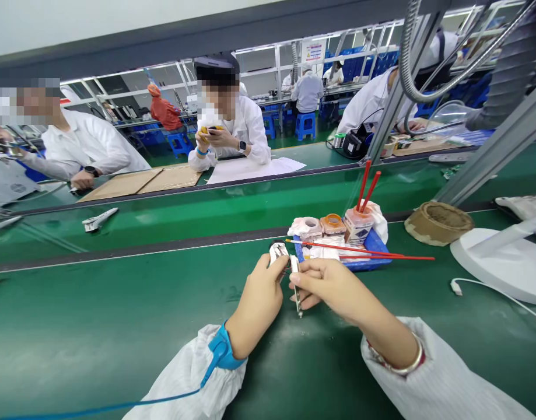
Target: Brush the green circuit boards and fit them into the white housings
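A factory floor with long rows of workbenches, blue stools and blue bins, and distant figures in white coats. Across the middle of the view, a green-topped assembly line (119, 326), with a dark strip along it and a second green belt (171, 213) beyond. On the far side, two seated co-workers in white coats (245, 125), one with a yellow object in both hands. At the right, a slanted grey metal frame post (490, 154) above a round white stand base (499, 268), a loose white cable (490, 286) beside it, and a cardboard-wrapped ring (438, 223) nearby.

Just ahead of the hands, a blue plastic tray (378, 245) bearing a wrapped white roll (306, 228), an orange-lidded jar (332, 224) and a labelled plastic jar (358, 226) with two red sticks upright in it. Across the tray, a long thin red rod (359, 249), its end well past the tray's edge.

Both hands raised over the bench, close together by the tray's near corner. On the left hand (254, 297), a blue wrist strap (224, 350) with its cord trailing off to the lower left; fingers closed around a small white part (277, 252). The right hand (342, 289), bracelet at the wrist, pinching a slim metal tool (296, 286), tip downward. Tool just beside the part; contact between them hidden behind the fingers.
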`<state>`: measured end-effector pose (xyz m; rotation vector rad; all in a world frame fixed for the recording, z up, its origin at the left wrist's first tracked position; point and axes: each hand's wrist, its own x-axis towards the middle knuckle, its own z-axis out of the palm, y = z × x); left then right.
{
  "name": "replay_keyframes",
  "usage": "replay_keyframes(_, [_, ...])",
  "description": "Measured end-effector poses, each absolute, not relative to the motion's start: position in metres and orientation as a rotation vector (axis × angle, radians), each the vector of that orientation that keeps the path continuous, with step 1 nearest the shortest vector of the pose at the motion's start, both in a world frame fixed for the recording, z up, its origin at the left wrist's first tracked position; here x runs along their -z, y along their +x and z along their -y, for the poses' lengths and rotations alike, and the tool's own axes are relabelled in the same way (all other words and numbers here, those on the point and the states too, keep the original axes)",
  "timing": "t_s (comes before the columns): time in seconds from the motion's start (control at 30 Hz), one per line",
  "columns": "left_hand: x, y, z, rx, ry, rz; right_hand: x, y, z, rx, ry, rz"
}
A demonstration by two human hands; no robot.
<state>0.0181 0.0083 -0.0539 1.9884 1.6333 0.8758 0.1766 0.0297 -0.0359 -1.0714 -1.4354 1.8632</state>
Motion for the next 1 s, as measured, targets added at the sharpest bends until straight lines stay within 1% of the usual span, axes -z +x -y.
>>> replay_keyframes(0.17, [0.046, 0.015, -0.003, -0.697, 2.107, -1.622, 0.037, 0.179, -0.042, -1.958, -1.138, 1.412])
replay_keyframes(0.27, [0.047, 0.016, -0.003, -0.658, 2.111, -1.615, 0.039, 0.177, -0.045, -1.938, -1.188, 1.432])
replay_keyframes(0.37, [0.055, 0.017, -0.006, -0.657, 2.112, -1.621, 0.041, 0.172, -0.042, -1.830, -1.260, 1.457])
replay_keyframes(0.43, [0.062, 0.017, -0.008, -0.681, 2.103, -1.634, 0.043, 0.168, -0.037, -1.702, -1.301, 1.507])
replay_keyframes(0.57, [0.065, 0.017, -0.011, -0.854, 1.997, -1.612, 0.048, 0.156, -0.025, -1.406, -1.347, 1.604])
replay_keyframes(0.63, [0.063, 0.016, -0.010, -0.934, 1.926, -1.567, 0.049, 0.152, -0.022, -1.360, -1.355, 1.611])
replay_keyframes(0.7, [0.061, 0.014, -0.010, -0.967, 1.876, -1.517, 0.048, 0.151, -0.022, -1.416, -1.344, 1.576])
replay_keyframes(0.87, [0.062, 0.008, -0.010, -0.950, 1.894, -1.421, 0.039, 0.158, -0.029, -1.701, -1.240, 1.392])
replay_keyframes(1.0, [0.064, 0.011, -0.009, -0.946, 1.921, -1.516, 0.038, 0.159, -0.030, -1.734, -1.207, 1.365])
